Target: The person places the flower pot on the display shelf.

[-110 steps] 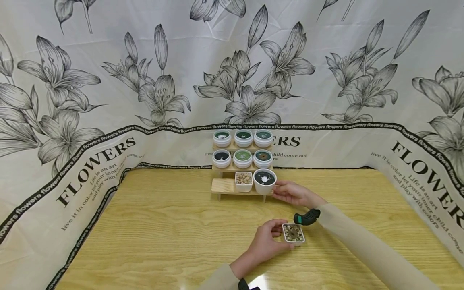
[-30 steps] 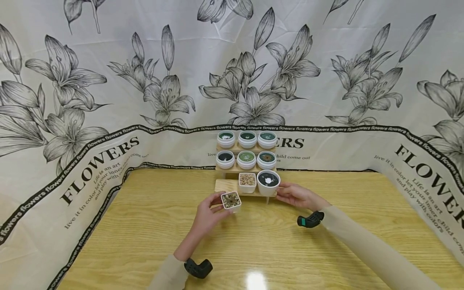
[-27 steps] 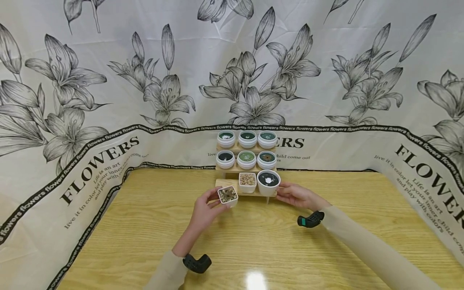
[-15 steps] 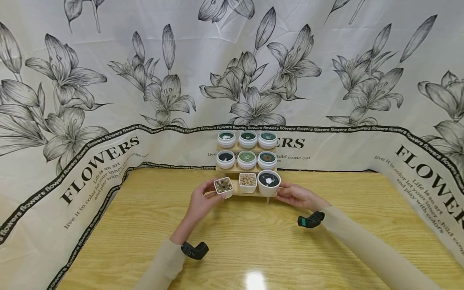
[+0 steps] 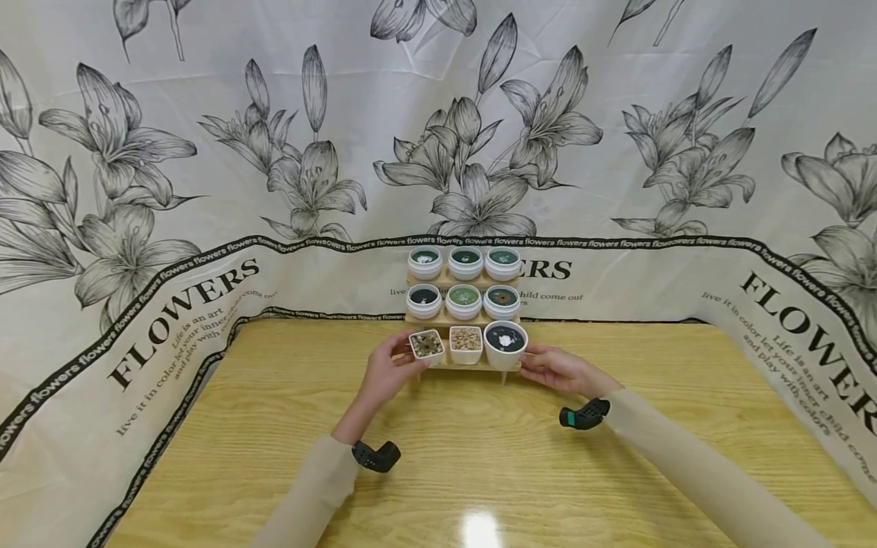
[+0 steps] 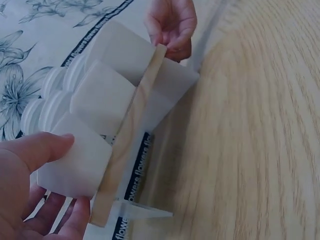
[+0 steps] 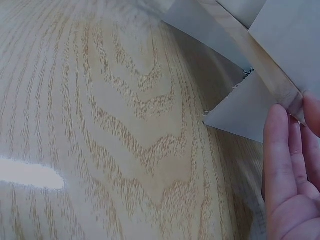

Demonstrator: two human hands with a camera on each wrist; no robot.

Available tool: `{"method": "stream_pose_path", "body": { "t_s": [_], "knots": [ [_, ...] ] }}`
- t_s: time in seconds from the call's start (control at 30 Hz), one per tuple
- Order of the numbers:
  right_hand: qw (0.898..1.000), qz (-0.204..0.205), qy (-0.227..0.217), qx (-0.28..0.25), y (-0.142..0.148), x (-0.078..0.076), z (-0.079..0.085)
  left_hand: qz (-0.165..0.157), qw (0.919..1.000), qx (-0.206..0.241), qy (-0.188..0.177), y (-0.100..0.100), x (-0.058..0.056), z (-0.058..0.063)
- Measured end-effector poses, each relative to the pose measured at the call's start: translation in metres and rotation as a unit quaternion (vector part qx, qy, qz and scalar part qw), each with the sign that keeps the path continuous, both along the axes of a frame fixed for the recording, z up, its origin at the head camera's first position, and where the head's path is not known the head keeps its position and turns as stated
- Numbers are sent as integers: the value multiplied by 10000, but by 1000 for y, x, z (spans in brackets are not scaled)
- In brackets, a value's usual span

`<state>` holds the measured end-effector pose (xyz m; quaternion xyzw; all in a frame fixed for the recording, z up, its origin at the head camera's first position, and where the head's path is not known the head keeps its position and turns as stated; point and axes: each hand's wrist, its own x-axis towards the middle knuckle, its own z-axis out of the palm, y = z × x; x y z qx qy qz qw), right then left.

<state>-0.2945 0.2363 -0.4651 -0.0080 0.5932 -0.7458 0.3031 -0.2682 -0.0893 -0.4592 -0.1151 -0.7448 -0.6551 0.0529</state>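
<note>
My left hand [image 5: 384,373] grips a small square white flowerpot [image 5: 428,345], filled with pebbles around a brown centre, at the left end of the bottom shelf. In the left wrist view the thumb lies on one side of this pot and the fingers on the other, its base right at the wooden shelf board [image 6: 129,135]. My right hand [image 5: 558,369] pinches the right end of that board between thumb and fingers, beside a larger round white pot [image 5: 505,356] with a dark top. Between these two stands another square white pot [image 5: 466,355] with tan pebbles.
The tiered wooden stand holds two upper rows of round white pots with green and dark tops, such as the light green one [image 5: 464,301]. Behind it hangs a flower-printed cloth [image 5: 479,183]. A wood-grain table [image 5: 438,457] lies beneath.
My left hand has carried the pebble-filled square pot from the table near the right forearm leftward and back onto the bottom shelf's left end. The right hand has stayed at the stand.
</note>
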Motion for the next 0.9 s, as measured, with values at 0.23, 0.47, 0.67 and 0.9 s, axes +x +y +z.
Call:
{"method": "stream_pose_path", "body": {
  "t_s": [0.23,0.47,0.67,0.9],
  "knots": [
    [10000,24,37,-7,0,-1,-1,-79,9997,-199,-89,-2,-1,4],
    [9993,220,258,-133,2,-1,-1,64,9997,-29,-230,0,-5,3],
    [9987,264,408,-164,3,-2,0,233,9994,-75,-234,4,-4,7],
    [9991,80,411,67,3,-2,-1,458,9989,8,-90,9,-2,5]
  ]
}}
